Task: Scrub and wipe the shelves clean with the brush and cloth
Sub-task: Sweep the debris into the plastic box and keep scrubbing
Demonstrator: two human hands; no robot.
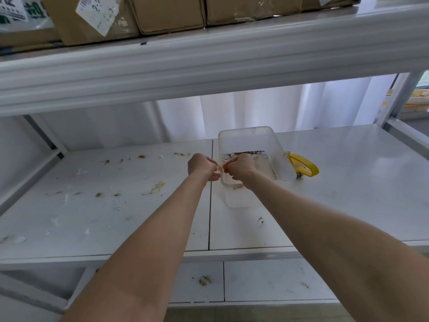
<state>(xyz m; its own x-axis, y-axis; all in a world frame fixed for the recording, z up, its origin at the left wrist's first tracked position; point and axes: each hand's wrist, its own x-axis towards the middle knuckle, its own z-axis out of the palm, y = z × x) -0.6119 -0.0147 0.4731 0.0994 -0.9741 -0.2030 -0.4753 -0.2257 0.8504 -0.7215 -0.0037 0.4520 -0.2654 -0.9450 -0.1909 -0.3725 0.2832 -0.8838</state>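
1. Both left hand (pixel 201 165) and right hand (pixel 240 167) are pinching a pale scrap (pixel 219 169) over the clear tub (pixel 249 133) rim.
2. Yellow brush (pixel 304 167) is lying beside the tub, untouched.
3. A slipping pinch risks the scrap falling onto the shelf (pixel 116 224).

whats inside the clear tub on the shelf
White paper-like scraps and a line of dark crumbs along the far wall of the clear tub. The right hand, pinching a pale scrap with the left hand, covers part of its floor, hiding what lies beneath.
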